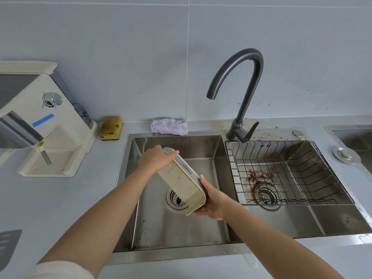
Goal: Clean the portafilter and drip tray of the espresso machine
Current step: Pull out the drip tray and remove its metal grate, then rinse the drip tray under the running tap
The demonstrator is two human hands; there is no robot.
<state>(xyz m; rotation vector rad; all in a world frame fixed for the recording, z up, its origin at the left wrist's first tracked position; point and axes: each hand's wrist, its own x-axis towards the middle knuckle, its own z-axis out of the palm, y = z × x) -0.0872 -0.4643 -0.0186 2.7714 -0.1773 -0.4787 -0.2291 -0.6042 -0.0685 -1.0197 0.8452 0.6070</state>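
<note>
Grey desk (60, 198) surrounds the sink (177, 141). Over its left basin I hold the tray (182, 183) tilted above the drain (175, 199). My left hand (154, 158) grips its far end, my right hand (213, 200) grips its near end. The machine (50, 125) stands left of the sink.

Single head-worn wide-angle view, set above the near edge of the counter (60, 208) and looking forward and steeply down into the double sink (171, 252), facing the tiled wall (120, 47). Both forearms enter close to the lens from the bottom edge; the espresso machine (40, 121) sits at the left margin and the faucet (250, 91) right of centre.
</note>
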